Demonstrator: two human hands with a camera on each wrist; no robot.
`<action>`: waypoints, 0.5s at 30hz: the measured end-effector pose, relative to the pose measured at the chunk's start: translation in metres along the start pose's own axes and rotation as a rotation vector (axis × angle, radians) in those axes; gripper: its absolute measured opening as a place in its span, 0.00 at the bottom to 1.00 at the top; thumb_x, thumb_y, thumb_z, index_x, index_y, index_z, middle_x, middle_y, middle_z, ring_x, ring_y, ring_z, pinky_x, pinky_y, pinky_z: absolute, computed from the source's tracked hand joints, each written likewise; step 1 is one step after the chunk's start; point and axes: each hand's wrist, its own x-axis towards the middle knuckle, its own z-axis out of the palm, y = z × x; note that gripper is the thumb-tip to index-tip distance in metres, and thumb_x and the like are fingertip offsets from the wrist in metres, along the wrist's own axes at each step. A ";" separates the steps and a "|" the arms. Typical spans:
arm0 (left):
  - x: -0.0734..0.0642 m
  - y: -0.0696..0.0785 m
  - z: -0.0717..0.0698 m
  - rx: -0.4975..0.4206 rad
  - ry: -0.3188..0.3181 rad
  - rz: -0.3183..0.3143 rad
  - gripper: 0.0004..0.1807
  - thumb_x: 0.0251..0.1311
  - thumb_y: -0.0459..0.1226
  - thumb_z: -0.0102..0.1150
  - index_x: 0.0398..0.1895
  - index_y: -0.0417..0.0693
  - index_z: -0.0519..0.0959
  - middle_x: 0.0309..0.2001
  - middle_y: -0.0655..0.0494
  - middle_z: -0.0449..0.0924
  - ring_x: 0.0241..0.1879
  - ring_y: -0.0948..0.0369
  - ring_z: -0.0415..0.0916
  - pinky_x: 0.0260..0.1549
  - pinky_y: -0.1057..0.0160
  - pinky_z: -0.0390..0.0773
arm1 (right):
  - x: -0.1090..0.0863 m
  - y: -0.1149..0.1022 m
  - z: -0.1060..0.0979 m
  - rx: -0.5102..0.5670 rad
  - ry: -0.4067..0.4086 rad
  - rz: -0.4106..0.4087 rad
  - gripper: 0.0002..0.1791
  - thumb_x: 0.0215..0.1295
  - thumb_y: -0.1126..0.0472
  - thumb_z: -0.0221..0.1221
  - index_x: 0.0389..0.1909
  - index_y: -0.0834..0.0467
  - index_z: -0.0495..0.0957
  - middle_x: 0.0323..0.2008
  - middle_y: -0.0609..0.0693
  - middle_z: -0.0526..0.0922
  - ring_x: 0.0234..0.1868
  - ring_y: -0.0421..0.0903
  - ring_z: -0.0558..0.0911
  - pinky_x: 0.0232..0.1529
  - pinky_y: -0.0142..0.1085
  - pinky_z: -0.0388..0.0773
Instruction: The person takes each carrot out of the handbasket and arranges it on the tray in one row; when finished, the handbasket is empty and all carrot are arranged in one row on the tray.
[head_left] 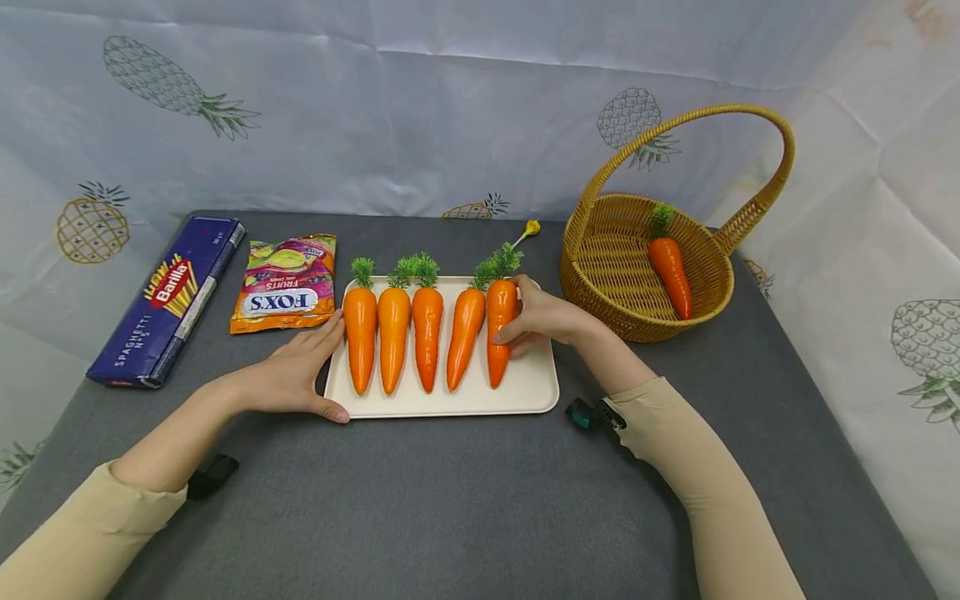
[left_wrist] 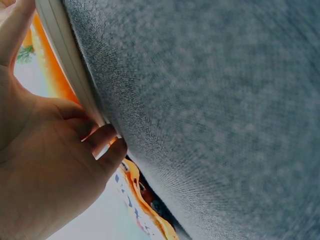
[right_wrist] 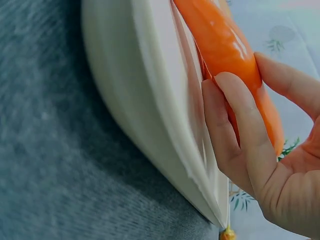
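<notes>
On a cream tray [head_left: 450,405] lie several orange toy-like carrots [head_left: 361,340] side by side, green tufts toward the back. My right hand [head_left: 536,315] pinches the rightmost carrot [head_left: 502,321] between thumb and fingers; in the right wrist view this carrot [right_wrist: 220,40] is close over the tray, tilted. At the tray's left end, my left hand [head_left: 300,375] rests against the rim, fingers extended along the side and thumb near the front corner. In the left wrist view its fingertips touch the tray's edge [left_wrist: 67,55].
A wicker basket [head_left: 600,300] with a tall handle stands at the back right, one carrot [head_left: 670,271] inside it. Left of the tray lie a Fox's sweets bag [head_left: 288,283] and a blue Barilla spaghetti box [head_left: 168,304]. A small yellow-tipped stem [head_left: 531,227] shows behind the rightmost carrot.
</notes>
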 end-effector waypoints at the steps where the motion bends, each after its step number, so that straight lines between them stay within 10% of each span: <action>1: 0.000 0.000 0.000 0.000 0.000 0.000 0.75 0.41 0.68 0.69 0.78 0.35 0.37 0.80 0.36 0.28 0.75 0.29 0.39 0.68 0.24 0.47 | 0.001 0.000 0.001 -0.001 0.005 -0.001 0.57 0.56 0.68 0.68 0.74 0.55 0.36 0.59 0.63 0.69 0.31 0.46 0.87 0.38 0.42 0.88; 15: 0.000 -0.001 0.000 -0.004 -0.005 -0.002 0.74 0.42 0.68 0.69 0.79 0.35 0.37 0.80 0.37 0.27 0.75 0.28 0.38 0.68 0.24 0.46 | 0.008 -0.002 0.010 0.009 0.032 -0.023 0.56 0.56 0.66 0.69 0.75 0.55 0.38 0.60 0.64 0.69 0.34 0.47 0.87 0.38 0.43 0.88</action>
